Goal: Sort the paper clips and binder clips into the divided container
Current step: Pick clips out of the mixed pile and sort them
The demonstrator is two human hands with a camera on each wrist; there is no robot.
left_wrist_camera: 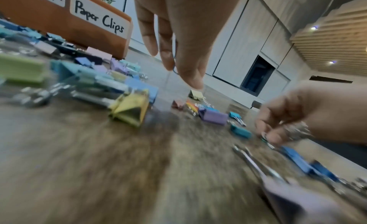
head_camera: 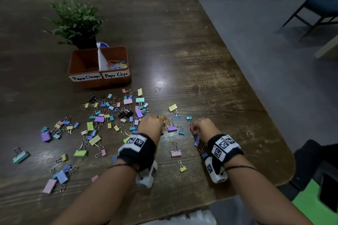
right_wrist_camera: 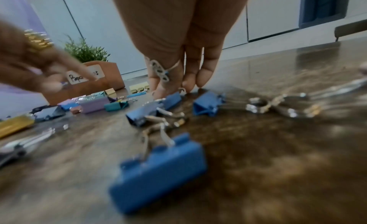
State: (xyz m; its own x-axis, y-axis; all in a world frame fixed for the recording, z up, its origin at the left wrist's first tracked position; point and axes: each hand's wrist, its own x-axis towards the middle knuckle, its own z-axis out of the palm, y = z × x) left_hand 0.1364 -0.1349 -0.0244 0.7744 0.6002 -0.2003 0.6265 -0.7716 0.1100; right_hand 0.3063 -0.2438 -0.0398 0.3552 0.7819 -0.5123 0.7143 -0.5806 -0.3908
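The left hand point(head_camera: 150, 124) clutched gold paper clips point(head_camera: 161, 117); the right hand point(head_camera: 203, 126) pinched silver paper clips point(right_wrist_camera: 160, 70) above blue binder clips point(right_wrist_camera: 208, 104), the divided container point(head_camera: 99, 67) well beyond on the table point(head_camera: 210, 71).

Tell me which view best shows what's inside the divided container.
The head view: it looks down into the divided container, showing colourful paper clips in the compartment labelled Paper Clips and nothing visible in the one labelled Paper Clamps. Both wrist views show only its outer front wall and labels, not the contents.
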